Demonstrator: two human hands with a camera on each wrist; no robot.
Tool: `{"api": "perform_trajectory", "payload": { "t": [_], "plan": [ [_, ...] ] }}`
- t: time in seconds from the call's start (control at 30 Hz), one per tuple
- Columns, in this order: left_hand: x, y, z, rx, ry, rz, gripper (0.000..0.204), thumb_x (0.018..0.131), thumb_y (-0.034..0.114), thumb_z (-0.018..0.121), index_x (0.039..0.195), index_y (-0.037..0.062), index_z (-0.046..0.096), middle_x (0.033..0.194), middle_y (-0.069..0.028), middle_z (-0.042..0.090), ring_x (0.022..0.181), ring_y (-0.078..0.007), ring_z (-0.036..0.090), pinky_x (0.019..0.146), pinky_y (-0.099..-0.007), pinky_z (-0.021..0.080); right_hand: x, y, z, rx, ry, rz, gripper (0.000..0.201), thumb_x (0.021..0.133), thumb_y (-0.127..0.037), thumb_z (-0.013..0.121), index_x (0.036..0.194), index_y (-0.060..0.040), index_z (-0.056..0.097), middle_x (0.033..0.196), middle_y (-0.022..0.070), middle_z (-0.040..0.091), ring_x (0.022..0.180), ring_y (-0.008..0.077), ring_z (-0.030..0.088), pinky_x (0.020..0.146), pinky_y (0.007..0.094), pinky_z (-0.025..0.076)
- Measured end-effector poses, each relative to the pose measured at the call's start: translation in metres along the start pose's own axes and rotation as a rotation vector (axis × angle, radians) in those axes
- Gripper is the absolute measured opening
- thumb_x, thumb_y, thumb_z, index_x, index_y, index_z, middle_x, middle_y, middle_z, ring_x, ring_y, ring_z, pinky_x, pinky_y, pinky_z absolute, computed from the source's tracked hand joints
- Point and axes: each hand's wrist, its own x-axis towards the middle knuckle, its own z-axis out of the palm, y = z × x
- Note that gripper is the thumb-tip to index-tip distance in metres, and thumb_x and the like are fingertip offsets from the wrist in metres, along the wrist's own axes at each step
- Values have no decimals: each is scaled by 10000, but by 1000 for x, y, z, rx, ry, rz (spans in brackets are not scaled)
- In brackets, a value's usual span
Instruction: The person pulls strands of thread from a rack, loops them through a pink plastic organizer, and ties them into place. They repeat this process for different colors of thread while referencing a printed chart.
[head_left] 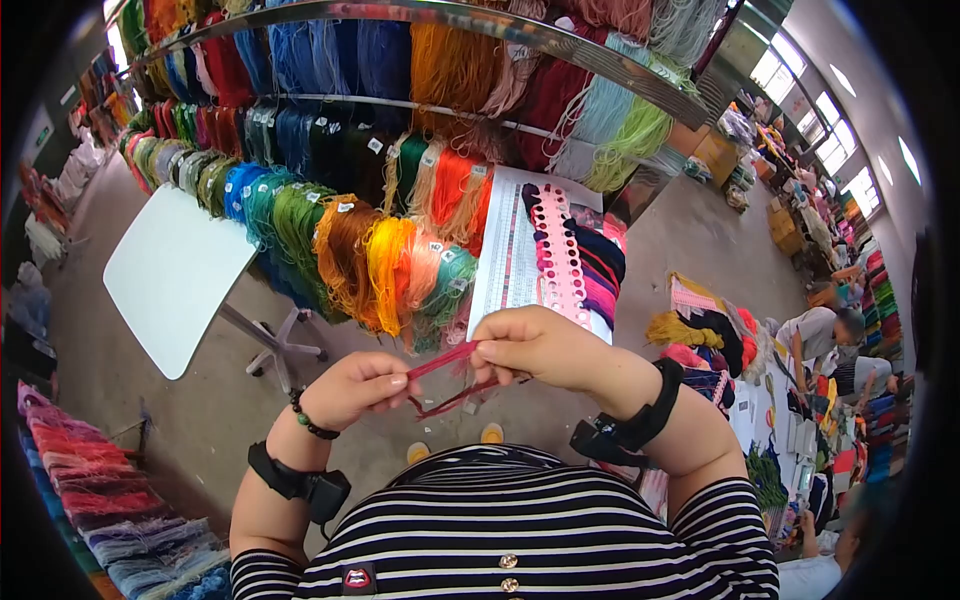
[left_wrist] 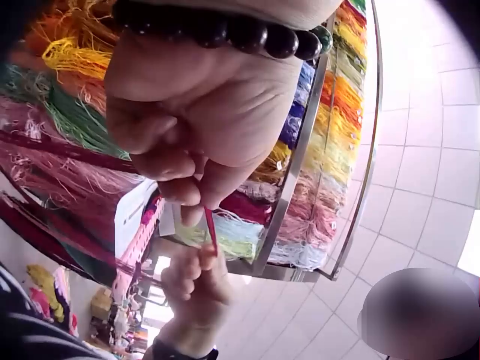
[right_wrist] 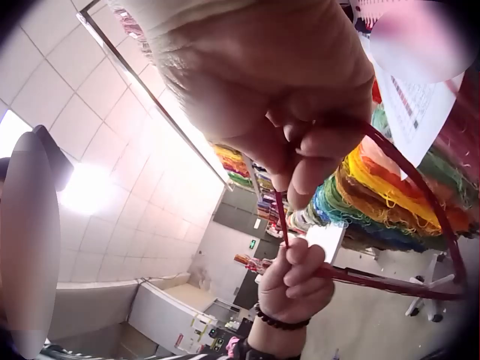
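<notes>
A dark red thread strand (head_left: pixel 440 362) is stretched between the two hands at waist height. My left hand (head_left: pixel 350 388) pinches one end of the stretch between thumb and fingers. The right hand (head_left: pixel 540 345) pinches the other end. A slack loop of the same strand sags below in the head view, and in the right wrist view the loop (right_wrist: pixel 424 191) curves out from the right hand. Just behind the right hand lies a printed chart sheet (head_left: pixel 505 270), with a pink holed strip (head_left: pixel 552 235) carrying dark, pink and purple threads.
Racks of coloured thread hanks fill the front, a yellow hank (head_left: pixel 385 260) hanging nearest the hands. A white tabletop (head_left: pixel 180 280) on a wheeled stand is at the left. Red hanks (head_left: pixel 90 450) lie lower left. People (head_left: pixel 815 330) are at a table on the right.
</notes>
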Motion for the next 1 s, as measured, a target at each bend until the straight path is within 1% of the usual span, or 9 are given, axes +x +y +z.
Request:
{"api": "perform_trajectory", "payload": {
  "t": [0.1,0.13,0.23,0.27,0.37,0.4,0.5,0.7,1.0],
  "plan": [
    [-9,-1,-2,-79,105,42,254,944,244,534,964,25,662,687,52,515,610,-39,418,555,-176,324,4,27,-9,-6,-41,-3,187,925,-176,561,1012,-25,628,916,22,653,785,78,582,728,231,472],
    [-11,5,3,-55,104,26,238,940,233,544,958,26,661,666,59,504,600,-34,414,544,-177,325,5,31,-5,-232,14,-63,242,888,-149,610,1097,-28,619,942,48,664,850,128,609,784,267,488],
    [-8,29,24,-21,131,-37,225,939,229,550,952,33,662,658,57,517,583,-31,418,529,-175,327,7,24,17,-481,285,-520,313,827,-224,654,1092,-59,626,925,96,672,856,226,638,759,330,500],
    [-4,32,29,23,133,-44,220,940,225,549,948,38,664,660,55,528,577,-30,422,525,-174,330,10,17,22,-464,314,-652,310,781,-203,678,1058,-70,645,943,128,664,915,305,620,812,380,478],
    [4,37,37,110,169,-47,210,943,219,547,933,49,669,667,47,559,566,-29,436,517,-172,340,18,9,28,-662,273,-793,300,800,-146,662,1088,-66,644,962,126,662,900,282,631,754,365,503],
    [6,37,37,110,201,-36,209,944,219,546,927,52,671,673,44,569,565,-28,442,517,-172,344,19,9,30,-719,339,-778,254,791,-156,655,1032,-77,669,923,118,667,863,303,630,731,393,504],
    [9,39,34,164,248,-2,206,937,226,559,905,60,676,676,47,580,567,-26,452,518,-169,350,19,5,31,-801,393,-753,190,789,-152,651,961,-83,689,880,97,674,823,289,638,713,387,503],
    [12,53,26,116,294,61,202,903,251,613,899,64,688,686,40,591,561,-26,432,515,-169,333,24,-16,25,-876,437,-792,162,776,-151,652,914,-78,694,862,86,673,801,281,634,686,378,500],
    [17,58,24,9,247,51,199,911,221,594,963,41,662,726,15,620,577,-36,438,530,-178,337,32,-13,22,-916,520,-803,106,755,-139,652,827,-69,686,800,67,648,775,278,617,668,384,494]
  ]
}}
